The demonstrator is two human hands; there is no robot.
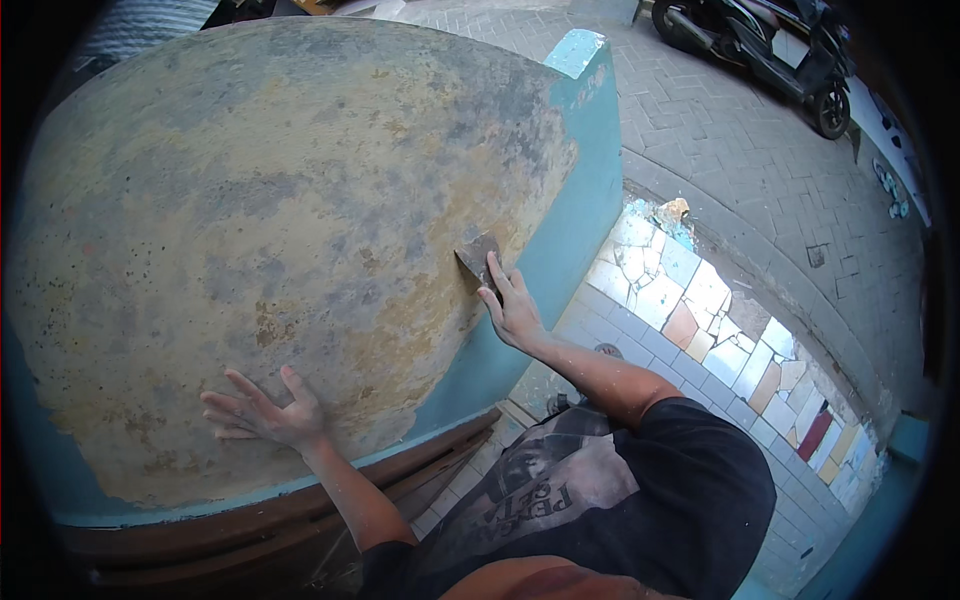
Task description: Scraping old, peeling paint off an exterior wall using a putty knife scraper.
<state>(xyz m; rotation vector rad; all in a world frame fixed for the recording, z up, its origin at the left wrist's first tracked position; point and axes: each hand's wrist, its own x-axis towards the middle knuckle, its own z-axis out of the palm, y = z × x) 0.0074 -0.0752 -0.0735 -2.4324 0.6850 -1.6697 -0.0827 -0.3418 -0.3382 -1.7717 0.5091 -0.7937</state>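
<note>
My right hand (514, 304) grips a broad metal scraper (478, 256), its blade against the wall near the edge of the blue paint (517, 307). The fingers are laid along the scraper, whose handle is mostly hidden by the hand. The wall face (300, 195) is bare and mottled in yellow and grey, with blue paint around its right and lower borders. Lower left, my left hand (274, 412) has its fingers spread over the bare wall face and holds nothing; whether the whole palm touches is not plain.
Brown ledges or boards (225, 536) run along the wall's foot. A floor of broken tile pieces (697, 300) lies to the right, with rubble (673, 210) at its far end. Beyond it, a black motor scooter (750, 45) stands on a paved lane (697, 127).
</note>
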